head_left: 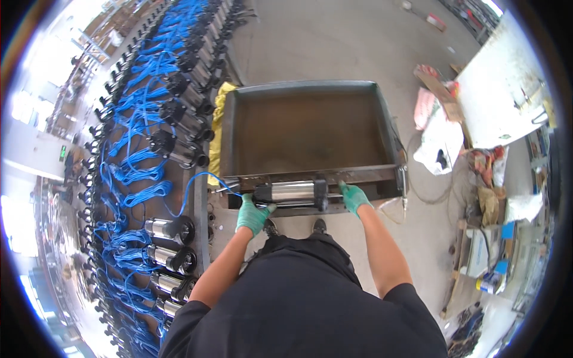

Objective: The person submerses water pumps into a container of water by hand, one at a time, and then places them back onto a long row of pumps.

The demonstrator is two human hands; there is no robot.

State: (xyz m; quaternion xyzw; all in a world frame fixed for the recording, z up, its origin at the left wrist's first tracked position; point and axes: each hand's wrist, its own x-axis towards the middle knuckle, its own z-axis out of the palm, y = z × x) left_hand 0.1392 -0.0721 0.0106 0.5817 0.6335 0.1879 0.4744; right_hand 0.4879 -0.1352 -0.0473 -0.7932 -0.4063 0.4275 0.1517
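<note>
Concrete workshop floor w/ large brown water tank (310, 128). Steel pump (292, 193) lies horiz. on tank's near rim. Left hand (252, 213) fingers clasp its black end; right hand (355, 197) fingers curl over rim just beyond pump's other end. Blue cable (194, 185) trails left.

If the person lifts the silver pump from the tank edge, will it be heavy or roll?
The pump, metal-bodied and held by both gloved hands, is probably heavy. Being cylindrical, it may roll on the narrow tank rim. Its floppy blue cable may drag.
</note>
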